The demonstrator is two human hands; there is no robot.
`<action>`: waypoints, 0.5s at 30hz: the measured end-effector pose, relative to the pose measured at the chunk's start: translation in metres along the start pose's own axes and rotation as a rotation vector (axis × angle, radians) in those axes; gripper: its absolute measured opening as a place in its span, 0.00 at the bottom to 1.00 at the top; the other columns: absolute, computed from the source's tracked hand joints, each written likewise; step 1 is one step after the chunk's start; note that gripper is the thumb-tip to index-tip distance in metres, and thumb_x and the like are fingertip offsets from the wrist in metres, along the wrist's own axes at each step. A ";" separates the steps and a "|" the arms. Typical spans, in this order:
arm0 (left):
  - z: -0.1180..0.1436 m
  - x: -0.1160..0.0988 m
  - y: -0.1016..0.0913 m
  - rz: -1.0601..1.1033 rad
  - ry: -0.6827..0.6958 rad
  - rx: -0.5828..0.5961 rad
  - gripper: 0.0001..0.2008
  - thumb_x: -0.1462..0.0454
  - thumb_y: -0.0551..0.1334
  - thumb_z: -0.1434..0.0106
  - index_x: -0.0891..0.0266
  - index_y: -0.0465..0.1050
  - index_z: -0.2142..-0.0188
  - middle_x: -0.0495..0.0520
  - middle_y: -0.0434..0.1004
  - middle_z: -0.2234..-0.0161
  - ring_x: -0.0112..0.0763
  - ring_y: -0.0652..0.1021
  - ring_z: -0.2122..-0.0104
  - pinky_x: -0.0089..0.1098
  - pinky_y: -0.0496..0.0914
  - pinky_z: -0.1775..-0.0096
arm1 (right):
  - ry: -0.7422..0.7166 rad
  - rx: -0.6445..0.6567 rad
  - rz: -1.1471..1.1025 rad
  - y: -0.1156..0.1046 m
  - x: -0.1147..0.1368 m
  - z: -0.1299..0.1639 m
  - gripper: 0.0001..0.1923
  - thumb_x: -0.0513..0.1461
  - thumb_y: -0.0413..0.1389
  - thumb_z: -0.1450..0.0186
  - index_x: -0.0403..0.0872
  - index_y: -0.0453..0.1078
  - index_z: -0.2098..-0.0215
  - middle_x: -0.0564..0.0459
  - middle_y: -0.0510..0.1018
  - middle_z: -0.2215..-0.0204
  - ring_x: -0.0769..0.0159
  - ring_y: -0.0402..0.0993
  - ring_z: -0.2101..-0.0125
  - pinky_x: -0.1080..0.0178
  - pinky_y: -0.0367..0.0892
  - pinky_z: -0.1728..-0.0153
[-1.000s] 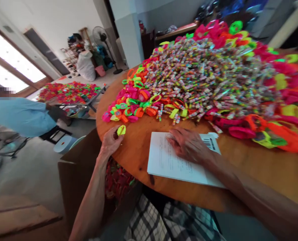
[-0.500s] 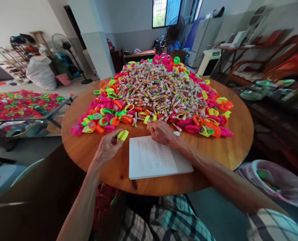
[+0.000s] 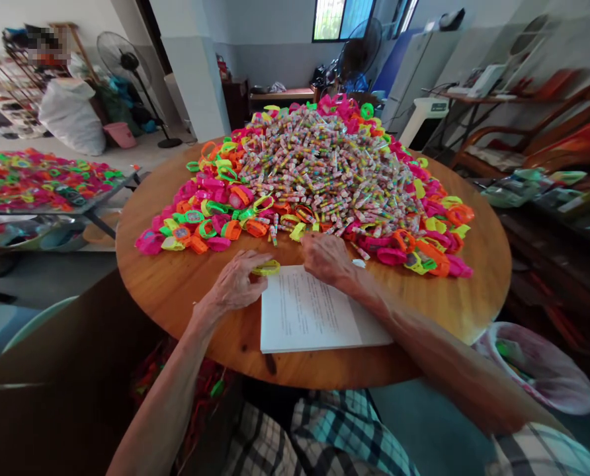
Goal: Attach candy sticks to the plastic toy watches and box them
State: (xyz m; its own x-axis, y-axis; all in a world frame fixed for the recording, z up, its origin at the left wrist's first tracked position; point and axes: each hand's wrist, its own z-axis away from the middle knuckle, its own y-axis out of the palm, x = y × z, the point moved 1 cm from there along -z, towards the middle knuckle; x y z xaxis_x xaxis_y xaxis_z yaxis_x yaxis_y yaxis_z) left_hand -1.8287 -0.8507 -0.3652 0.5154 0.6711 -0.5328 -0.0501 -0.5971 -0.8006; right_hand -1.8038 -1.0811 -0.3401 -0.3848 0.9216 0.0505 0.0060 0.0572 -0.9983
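Observation:
My left hand grips a yellow plastic toy watch between thumb and fingers, at the upper left corner of a stack of printed paper. My right hand is closed over the stack's top edge, its fingertips near the foot of the heap; whatever they pinch is hidden. In front of both hands rises a heap of small wrapped candy rolls. Pink, orange, green and yellow toy watches surround this heap. A loose candy roll lies just beyond my right hand, beside a small white piece.
Everything rests on a round wooden table. To the left, a lower table holds more toy watches. A bin with a pink liner stands at the right. Behind are fans and a wooden armchair.
My left hand has moved right with the yellow toy watch, which is now turned flatter at the paper's corner. My right hand stays closed near the heap. The view has shifted slightly.

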 end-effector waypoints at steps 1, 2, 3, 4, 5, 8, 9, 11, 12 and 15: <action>0.000 -0.001 0.000 0.018 -0.009 0.010 0.26 0.69 0.62 0.40 0.59 0.79 0.42 0.57 0.83 0.60 0.40 0.80 0.61 0.39 0.75 0.55 | 0.000 -0.012 0.011 -0.003 0.000 0.008 0.16 0.32 0.47 0.30 0.39 0.75 0.52 0.36 0.81 0.57 0.55 0.78 0.60 0.59 0.60 0.66; 0.000 -0.002 0.000 0.044 -0.015 0.016 0.24 0.66 0.62 0.37 0.59 0.79 0.41 0.57 0.83 0.60 0.40 0.80 0.61 0.38 0.75 0.56 | -0.005 -0.025 0.017 -0.005 0.001 0.016 0.16 0.33 0.47 0.29 0.40 0.75 0.52 0.38 0.81 0.58 0.56 0.77 0.62 0.59 0.59 0.67; 0.000 -0.002 0.001 0.074 -0.019 0.015 0.23 0.64 0.62 0.35 0.58 0.79 0.41 0.57 0.84 0.59 0.39 0.81 0.61 0.38 0.75 0.56 | -0.013 -0.036 0.017 -0.005 0.001 0.024 0.15 0.33 0.47 0.28 0.40 0.74 0.51 0.40 0.82 0.60 0.57 0.77 0.64 0.59 0.58 0.68; 0.000 -0.001 0.002 0.102 -0.024 0.008 0.21 0.61 0.61 0.33 0.58 0.79 0.41 0.57 0.84 0.59 0.39 0.81 0.60 0.38 0.75 0.56 | -0.021 -0.042 0.008 -0.004 0.001 0.031 0.16 0.35 0.46 0.27 0.41 0.74 0.51 0.41 0.82 0.60 0.58 0.77 0.64 0.59 0.57 0.68; -0.001 0.000 0.003 0.123 -0.028 -0.004 0.20 0.59 0.61 0.31 0.58 0.79 0.42 0.57 0.85 0.58 0.39 0.81 0.60 0.38 0.75 0.56 | -0.016 -0.052 -0.006 -0.002 0.001 0.036 0.16 0.36 0.46 0.26 0.42 0.74 0.50 0.42 0.82 0.59 0.58 0.77 0.64 0.59 0.57 0.68; -0.002 0.004 0.006 0.141 -0.030 -0.028 0.21 0.56 0.60 0.29 0.59 0.80 0.42 0.57 0.85 0.58 0.39 0.81 0.61 0.38 0.75 0.56 | 0.060 -0.121 -0.054 0.006 -0.004 0.037 0.17 0.43 0.47 0.23 0.42 0.74 0.50 0.42 0.82 0.56 0.58 0.77 0.61 0.59 0.59 0.66; -0.002 0.006 0.008 0.141 -0.023 -0.037 0.21 0.56 0.60 0.29 0.59 0.79 0.42 0.57 0.86 0.59 0.39 0.81 0.61 0.38 0.75 0.56 | 0.087 -0.148 -0.066 0.008 -0.007 0.033 0.18 0.44 0.48 0.23 0.42 0.75 0.51 0.42 0.82 0.55 0.58 0.77 0.60 0.60 0.59 0.65; -0.002 0.010 0.010 0.148 0.002 -0.062 0.20 0.56 0.60 0.29 0.59 0.80 0.42 0.57 0.86 0.56 0.39 0.82 0.59 0.39 0.75 0.53 | 0.084 -0.146 -0.085 0.011 -0.013 0.019 0.19 0.47 0.50 0.23 0.42 0.76 0.54 0.42 0.82 0.56 0.58 0.76 0.59 0.60 0.60 0.62; -0.001 0.011 0.012 0.153 0.016 -0.074 0.20 0.56 0.61 0.29 0.59 0.80 0.42 0.57 0.86 0.54 0.39 0.82 0.57 0.39 0.75 0.50 | 0.058 -0.115 -0.090 0.011 -0.015 0.010 0.19 0.47 0.50 0.23 0.42 0.77 0.56 0.42 0.82 0.57 0.58 0.76 0.59 0.60 0.60 0.61; 0.000 0.014 0.015 0.148 0.015 -0.094 0.21 0.57 0.61 0.29 0.61 0.77 0.40 0.59 0.84 0.49 0.40 0.82 0.51 0.39 0.74 0.48 | -0.014 0.002 -0.094 0.012 -0.019 -0.012 0.17 0.42 0.50 0.23 0.42 0.78 0.61 0.42 0.82 0.59 0.61 0.75 0.61 0.61 0.58 0.62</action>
State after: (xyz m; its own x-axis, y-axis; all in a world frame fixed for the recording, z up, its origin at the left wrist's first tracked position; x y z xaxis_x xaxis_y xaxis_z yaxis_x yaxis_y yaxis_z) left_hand -1.8227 -0.8501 -0.3843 0.5210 0.5664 -0.6386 -0.0468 -0.7281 -0.6839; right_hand -1.7850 -1.0937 -0.3530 -0.3969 0.9066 0.1434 -0.0324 0.1423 -0.9893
